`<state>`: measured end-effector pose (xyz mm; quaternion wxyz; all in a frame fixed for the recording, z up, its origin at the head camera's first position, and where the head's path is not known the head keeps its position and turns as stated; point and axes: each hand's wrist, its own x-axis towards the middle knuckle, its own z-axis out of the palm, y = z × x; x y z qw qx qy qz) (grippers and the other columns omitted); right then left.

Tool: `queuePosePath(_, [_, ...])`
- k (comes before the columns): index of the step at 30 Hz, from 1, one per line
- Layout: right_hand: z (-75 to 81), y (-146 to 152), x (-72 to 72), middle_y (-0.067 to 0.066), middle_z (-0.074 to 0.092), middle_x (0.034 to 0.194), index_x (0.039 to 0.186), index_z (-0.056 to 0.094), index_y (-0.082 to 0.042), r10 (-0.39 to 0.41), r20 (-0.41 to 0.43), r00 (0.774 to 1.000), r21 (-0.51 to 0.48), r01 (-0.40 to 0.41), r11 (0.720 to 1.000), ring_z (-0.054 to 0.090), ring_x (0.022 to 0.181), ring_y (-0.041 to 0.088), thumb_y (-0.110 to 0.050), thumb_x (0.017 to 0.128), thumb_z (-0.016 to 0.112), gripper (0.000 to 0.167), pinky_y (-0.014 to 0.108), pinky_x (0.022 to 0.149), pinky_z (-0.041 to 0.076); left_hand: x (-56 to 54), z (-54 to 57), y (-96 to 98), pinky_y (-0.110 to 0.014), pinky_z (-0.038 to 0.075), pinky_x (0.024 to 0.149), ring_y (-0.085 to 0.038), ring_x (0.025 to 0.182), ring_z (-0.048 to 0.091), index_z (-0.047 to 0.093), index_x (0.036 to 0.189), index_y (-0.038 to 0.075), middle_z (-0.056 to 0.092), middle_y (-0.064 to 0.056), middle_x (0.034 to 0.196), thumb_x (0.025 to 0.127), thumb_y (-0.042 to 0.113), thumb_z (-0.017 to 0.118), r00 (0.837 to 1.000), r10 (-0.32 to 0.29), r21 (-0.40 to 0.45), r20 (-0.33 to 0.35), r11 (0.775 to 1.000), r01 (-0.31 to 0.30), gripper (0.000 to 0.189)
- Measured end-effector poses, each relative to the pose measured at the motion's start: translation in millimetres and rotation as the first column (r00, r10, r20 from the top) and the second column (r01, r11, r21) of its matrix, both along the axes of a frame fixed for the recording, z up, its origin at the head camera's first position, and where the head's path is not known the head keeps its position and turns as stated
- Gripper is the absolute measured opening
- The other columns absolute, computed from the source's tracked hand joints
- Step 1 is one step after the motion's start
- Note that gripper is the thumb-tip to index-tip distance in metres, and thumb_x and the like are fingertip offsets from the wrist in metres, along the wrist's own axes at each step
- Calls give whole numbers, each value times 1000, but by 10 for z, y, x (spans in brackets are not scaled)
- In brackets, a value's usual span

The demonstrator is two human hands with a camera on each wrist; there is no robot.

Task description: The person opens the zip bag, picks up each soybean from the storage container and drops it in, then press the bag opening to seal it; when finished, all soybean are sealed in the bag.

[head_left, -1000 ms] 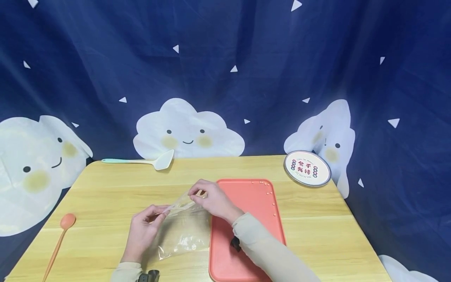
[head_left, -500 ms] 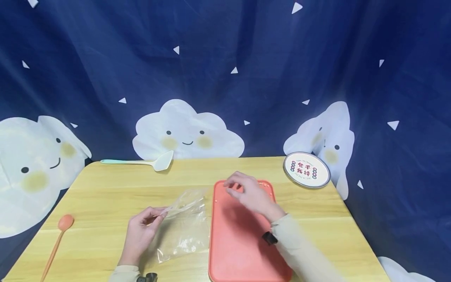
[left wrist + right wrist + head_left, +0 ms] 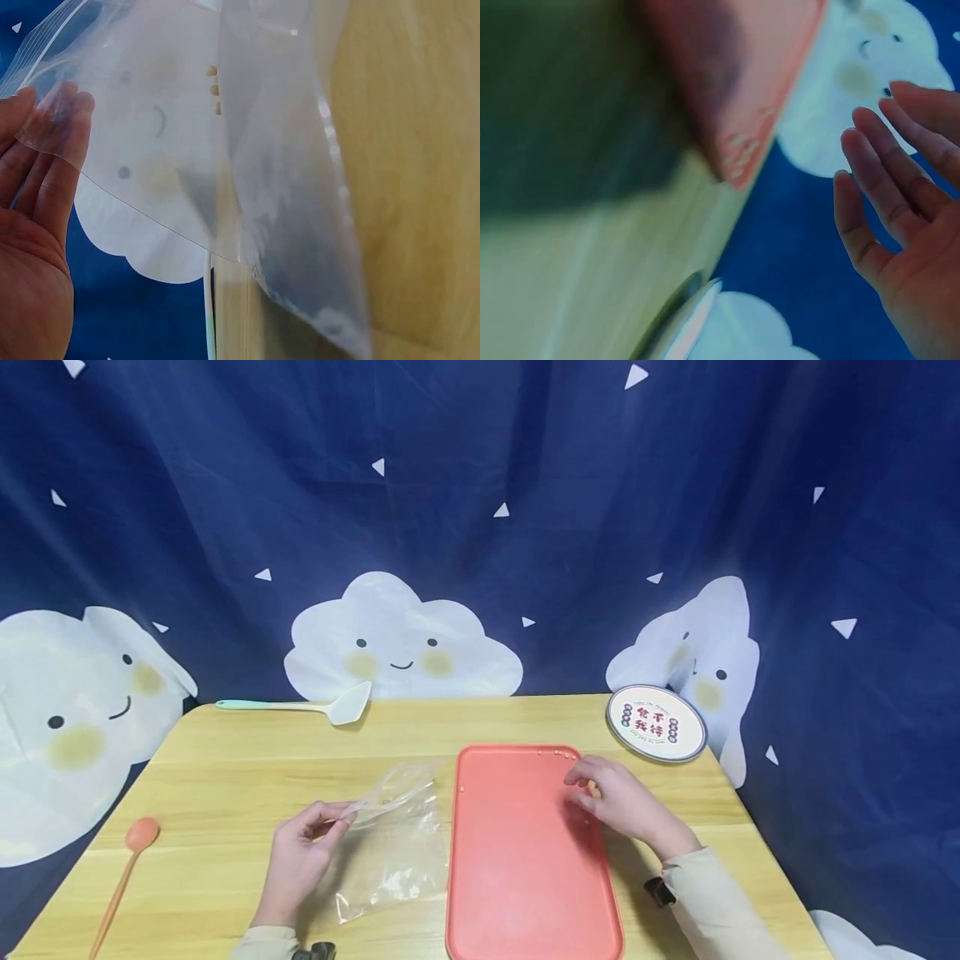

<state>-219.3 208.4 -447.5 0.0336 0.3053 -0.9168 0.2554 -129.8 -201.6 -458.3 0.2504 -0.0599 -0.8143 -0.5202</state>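
My left hand point(image 3: 303, 852) pinches the mouth edge of a clear zip-lock bag point(image 3: 397, 852) between thumb and fingers. The bag hangs down to the wooden table just left of a coral-red tray point(image 3: 525, 860). In the left wrist view, a few small tan round pieces point(image 3: 213, 90) show at the bag's clear film. Above the tray's right edge is my right hand point(image 3: 622, 802), its fingers loosely bent with nothing between them. Several small pale round pieces point(image 3: 564, 754) lie along the tray's far right corner, and a single one point(image 3: 462, 789) sits by its left edge.
An oval plate with red characters point(image 3: 657, 723) stands at the table's back right. Near the back left lies a white spatula with a mint handle point(image 3: 348, 703). An orange spoon point(image 3: 141, 833) is at the left. Behind the table hangs a blue curtain point(image 3: 450, 527) with clouds.
My right hand has let go of the bag's mouth and moved right across the tray to its right edge. A small piece now shows by the tray's left edge. The left hand stays put.
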Motion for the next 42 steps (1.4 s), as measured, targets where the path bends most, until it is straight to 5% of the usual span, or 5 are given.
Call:
queuePosePath(9, [-248,178,67,-5,58,91,90,68,-15,1,45,999,154,-8,988,55,88,15,-3,79,77,19,39,79,54,-10,18,33,-18,57,74,-11,81,69,67,79,-2,73,-15,90,77,-19,72,999,10,20,52,1000,-11,17])
queuePosePath(20, [-433,172,90,-6,56,87,82,66,-15,36,-51,998,186,-26,982,55,81,16,3,77,73,20,37,72,55,-45,-102,-6,-17,57,74,-9,80,68,67,79,-1,73,-15,90,75,-20,71,999,19,16,31,1000,-20,20])
queuePosePath(25, [-460,153,86,-6,54,84,79,64,-14,47,-82,996,197,-30,980,54,78,16,5,76,72,21,34,69,54,-46,-82,3,-17,57,73,-18,79,70,68,79,0,73,-13,90,75,-20,72,1000,27,1,17,1000,-27,20])
queuePosePath(34, [-422,133,60,-5,55,81,79,65,-14,47,-118,992,204,-22,979,57,77,17,3,77,74,19,36,68,55,-32,34,46,-19,57,71,-11,79,69,67,78,-1,73,-15,88,74,-20,72,1000,5,-25,-10,1000,-6,20])
queuePosePath(42, [-113,-106,-18,-10,58,86,86,69,-15,5,-68,998,8,-5,1000,55,76,8,-4,83,77,14,29,67,54,-25,42,54,-18,57,72,-6,80,68,68,78,-1,73,-16,88,75,-21,72,1000,9,-2,-6,1000,-9,20])
